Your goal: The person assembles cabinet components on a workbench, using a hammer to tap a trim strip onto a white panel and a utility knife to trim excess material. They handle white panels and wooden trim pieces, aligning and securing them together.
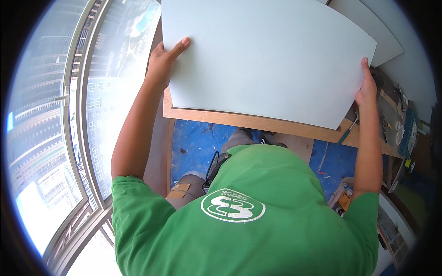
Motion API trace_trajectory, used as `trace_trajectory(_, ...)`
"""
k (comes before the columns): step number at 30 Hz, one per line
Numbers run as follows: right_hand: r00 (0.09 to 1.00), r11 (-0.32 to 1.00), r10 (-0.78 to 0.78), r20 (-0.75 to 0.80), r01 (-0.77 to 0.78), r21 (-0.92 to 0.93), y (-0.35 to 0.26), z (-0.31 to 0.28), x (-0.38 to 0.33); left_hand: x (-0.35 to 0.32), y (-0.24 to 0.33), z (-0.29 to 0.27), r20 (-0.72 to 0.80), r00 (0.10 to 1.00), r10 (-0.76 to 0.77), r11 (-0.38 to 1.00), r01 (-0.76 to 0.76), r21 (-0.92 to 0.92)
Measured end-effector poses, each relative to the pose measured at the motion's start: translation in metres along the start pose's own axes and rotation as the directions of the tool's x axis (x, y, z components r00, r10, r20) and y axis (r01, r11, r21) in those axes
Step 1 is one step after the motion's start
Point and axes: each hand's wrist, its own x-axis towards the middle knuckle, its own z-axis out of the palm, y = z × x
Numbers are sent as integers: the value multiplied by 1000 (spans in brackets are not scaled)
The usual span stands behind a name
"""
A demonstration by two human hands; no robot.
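Note:
A large white board [271,60] fills the upper middle, its near edge over a wooden workbench [258,122]. My left hand [165,62] grips the board's left edge, thumb lying on top and the other fingers hidden beneath. On the opposite side my right hand [366,87] holds the right edge, thumb up along the rim; its remaining fingers are out of sight behind the board. Just beside my right wrist, a tool with a dark green handle [344,135] lies across the bench's front edge.
A tall window [66,96] with a handle runs along the left. Another white panel [384,43] stands behind the board at the upper right. Assorted tools and a teal case [407,138] crowd the bench's right end. Blue sheeting [193,142] covers the floor.

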Motion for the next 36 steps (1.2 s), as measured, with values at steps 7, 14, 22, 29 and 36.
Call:
trace_trajectory(7, 990, 960, 130, -54, -140, -244, -26, 1, 21, 8, 21, 3, 75, 993, -94, 993, 88, 75)
trace_trajectory(14, 986, 953, 153, -63, -164, -254, -24, 0, 23, 15, 14, 2, 99, 988, -117, 993, 114, 38)
trace_trajectory(22, 990, 958, 95, -102, -119, -260, -25, 12, 2, 19, 8, -4, 156, 984, -90, 993, 101, -66)
trace_trajectory(29, 986, 952, 63, -155, -106, -289, -27, 18, -12, 10, 14, 3, 33, 993, -113, 992, 110, 64)
trace_trajectory(36, 988, 954, 52, -146, -92, -284, -25, 19, -18, 17, 2, -4, 130, 985, -116, 993, 113, 36)
